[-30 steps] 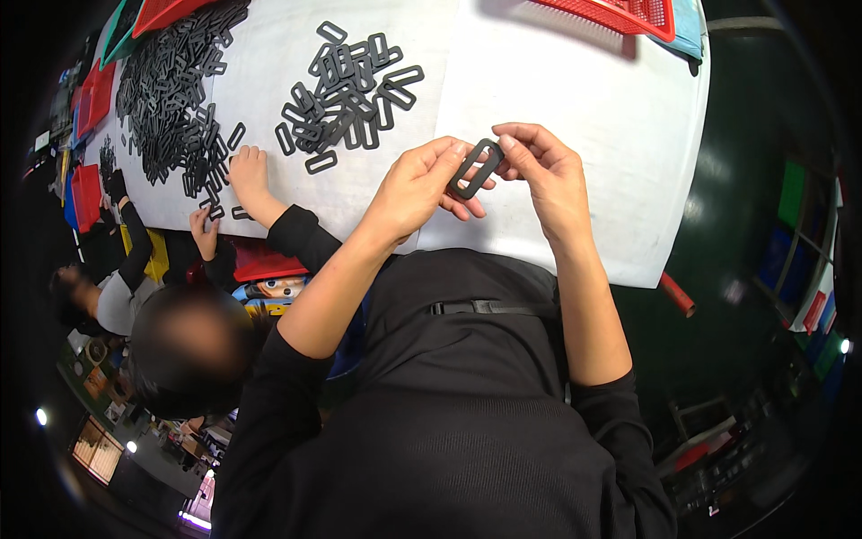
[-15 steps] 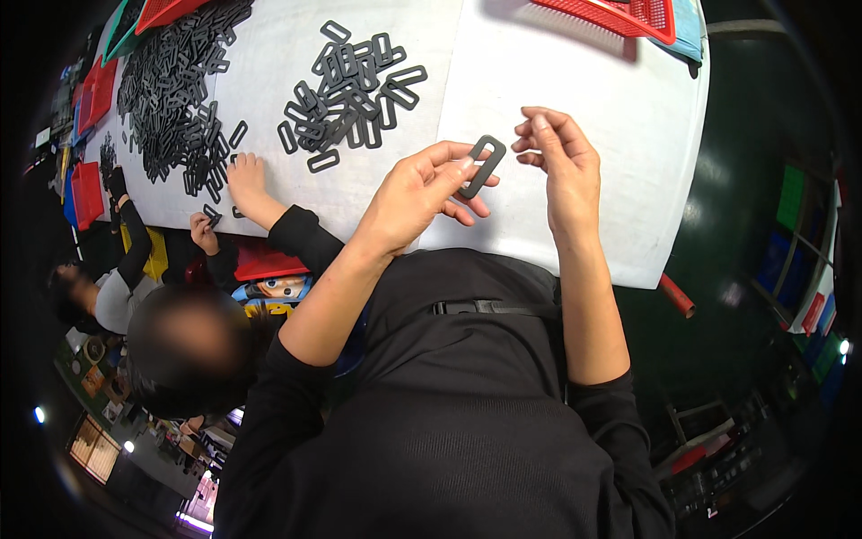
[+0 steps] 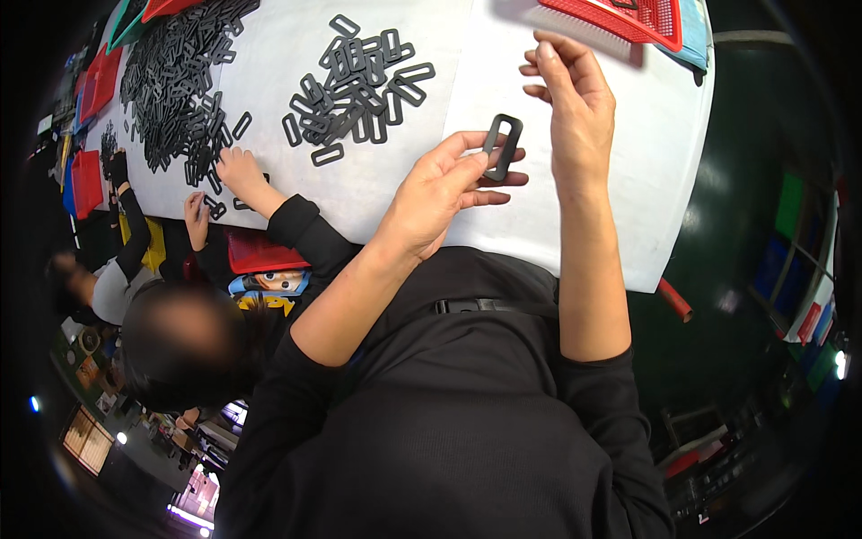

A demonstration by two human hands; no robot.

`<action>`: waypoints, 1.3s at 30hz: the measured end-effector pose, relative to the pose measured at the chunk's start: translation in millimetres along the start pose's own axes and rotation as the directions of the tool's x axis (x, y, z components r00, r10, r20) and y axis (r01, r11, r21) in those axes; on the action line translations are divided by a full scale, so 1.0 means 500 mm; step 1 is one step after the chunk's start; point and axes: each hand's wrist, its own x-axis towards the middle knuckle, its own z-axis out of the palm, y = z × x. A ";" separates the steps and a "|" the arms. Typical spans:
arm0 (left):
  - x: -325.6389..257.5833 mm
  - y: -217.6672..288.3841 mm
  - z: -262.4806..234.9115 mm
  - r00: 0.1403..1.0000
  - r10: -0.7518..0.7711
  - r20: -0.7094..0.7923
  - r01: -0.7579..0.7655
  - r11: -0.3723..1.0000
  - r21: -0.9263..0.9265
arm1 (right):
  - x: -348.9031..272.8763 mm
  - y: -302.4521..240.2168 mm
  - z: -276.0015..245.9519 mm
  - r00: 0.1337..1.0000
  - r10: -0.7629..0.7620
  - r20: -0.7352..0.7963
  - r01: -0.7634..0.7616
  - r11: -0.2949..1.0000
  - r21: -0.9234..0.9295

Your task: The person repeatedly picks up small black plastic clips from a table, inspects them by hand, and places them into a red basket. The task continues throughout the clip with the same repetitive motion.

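My left hand (image 3: 444, 189) pinches a black rectangular plastic loop (image 3: 502, 145) by its lower end, above the white table (image 3: 557, 216). My right hand (image 3: 572, 99) is raised just right of the loop, fingers spread, holding nothing. A small heap of the same black loops (image 3: 359, 85) lies on the table to the left of my hands.
A much larger heap of black loops (image 3: 175, 76) covers the table's far left. A red mesh basket (image 3: 628, 18) sits at the top right edge. A co-worker's hands (image 3: 235, 171) work at the left; red trays (image 3: 87, 180) lie beyond.
My right hand has let go of the loop and lifted up and away toward the red basket. My left hand keeps the loop and has shifted slightly right.
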 end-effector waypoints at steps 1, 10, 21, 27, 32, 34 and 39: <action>0.001 0.000 -0.002 0.999 0.007 -0.034 -0.007 1.000 -0.004 | -0.004 0.012 -0.014 0.998 0.041 0.049 -0.036 0.994 -0.108; 0.015 -0.026 -0.012 0.994 0.072 -0.079 -0.059 0.986 0.154 | -0.045 0.007 -0.030 0.855 0.245 0.457 -0.171 0.965 -0.198; -0.006 0.004 -0.022 0.991 -0.042 -0.127 0.050 0.997 0.061 | -0.063 0.001 -0.050 0.837 0.269 0.476 -0.200 0.961 -0.191; 0.009 -0.017 -0.031 0.998 0.062 -0.026 -0.051 0.952 0.300 | -0.013 0.015 -0.020 0.988 0.063 0.142 -0.049 0.994 -0.099; 0.006 -0.041 0.044 0.974 0.225 -0.035 -0.163 0.798 0.580 | 0.050 0.028 0.080 0.988 -0.136 0.077 0.135 0.991 0.024; 0.002 -0.062 0.061 0.929 0.362 -0.072 -0.256 0.772 0.581 | 0.069 0.048 0.105 0.989 -0.145 0.038 0.148 0.982 -0.113; -0.014 -0.082 0.060 0.915 0.402 -0.025 -0.288 0.696 0.658 | 0.122 0.064 0.107 0.977 -0.202 -0.075 0.168 0.931 -0.324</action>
